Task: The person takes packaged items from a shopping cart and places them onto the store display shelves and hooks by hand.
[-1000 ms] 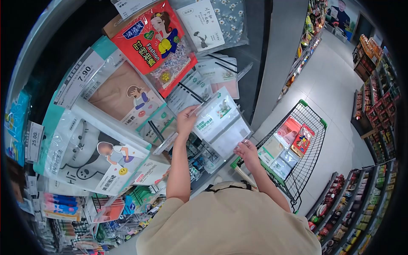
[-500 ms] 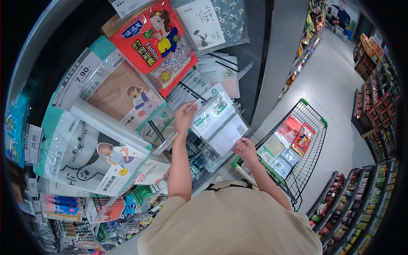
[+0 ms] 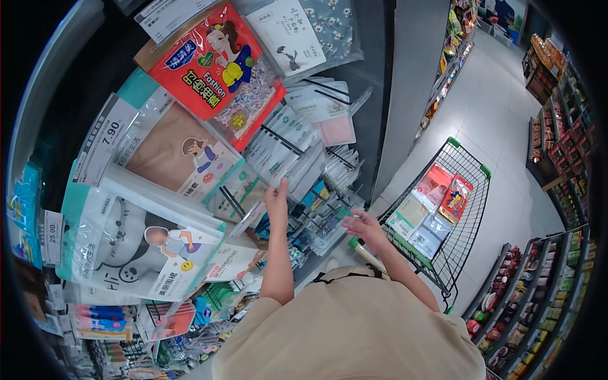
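Note:
My left hand (image 3: pixel 276 195) is raised, empty, in front of the hanging display, its fingertips close below a row of clear plastic packs (image 3: pixel 282 142) with white and green cards on a black hook. My right hand (image 3: pixel 367 230) stays farther right with its fingers spread and nothing in it, near the cart's near end. Left of my left hand hang a brown sleeve pack (image 3: pixel 168 142) and a grey apron pack (image 3: pixel 120 234). A red Fashion pack (image 3: pixel 218 73) is higher up.
On my right stands a wire shopping cart (image 3: pixel 486 172) holding several packs, one of them red (image 3: pixel 456 199). Shelves of goods (image 3: pixel 532 297) line the lower right. A grey display panel (image 3: pixel 411 82) borders the aisle floor (image 3: pixel 491 101).
The clear pack has left both hands; similar packs now hang on the hook. My left hand has dropped lower, and my right hand's fingers have spread.

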Action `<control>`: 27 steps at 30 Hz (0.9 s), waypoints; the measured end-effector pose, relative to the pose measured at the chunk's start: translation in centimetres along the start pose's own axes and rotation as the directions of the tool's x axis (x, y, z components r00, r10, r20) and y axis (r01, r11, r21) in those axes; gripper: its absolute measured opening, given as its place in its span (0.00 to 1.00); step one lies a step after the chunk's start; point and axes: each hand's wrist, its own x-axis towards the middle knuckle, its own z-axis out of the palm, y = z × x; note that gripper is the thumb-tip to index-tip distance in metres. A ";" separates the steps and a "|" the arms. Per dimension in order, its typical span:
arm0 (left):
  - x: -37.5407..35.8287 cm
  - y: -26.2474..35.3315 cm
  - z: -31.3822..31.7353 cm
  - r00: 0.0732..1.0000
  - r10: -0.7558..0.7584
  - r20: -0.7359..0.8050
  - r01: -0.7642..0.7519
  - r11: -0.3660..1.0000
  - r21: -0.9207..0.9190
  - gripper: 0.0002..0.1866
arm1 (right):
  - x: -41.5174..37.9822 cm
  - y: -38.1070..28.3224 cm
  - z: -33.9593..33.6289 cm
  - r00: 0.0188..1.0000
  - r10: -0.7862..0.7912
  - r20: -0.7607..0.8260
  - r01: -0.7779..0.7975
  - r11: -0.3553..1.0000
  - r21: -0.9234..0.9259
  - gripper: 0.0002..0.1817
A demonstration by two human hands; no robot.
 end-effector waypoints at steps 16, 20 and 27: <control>-0.3 -3.3 -0.9 0.990 0.093 -0.108 -0.084 0.993 0.083 0.15 | -3.6 1.9 -9.8 0.912 -0.247 -0.328 0.181 0.958 -0.221 0.15; -2.8 -5.2 -1.4 0.983 0.110 -0.146 -0.093 0.988 0.121 0.16 | -5.9 4.2 -14.4 0.811 -0.408 -0.419 0.158 0.843 -0.515 0.13; -7.0 -7.7 1.9 0.999 -0.020 -0.027 0.022 0.996 0.084 0.15 | -10.5 5.9 -16.1 0.820 -0.307 -0.483 -0.346 0.405 -0.846 0.16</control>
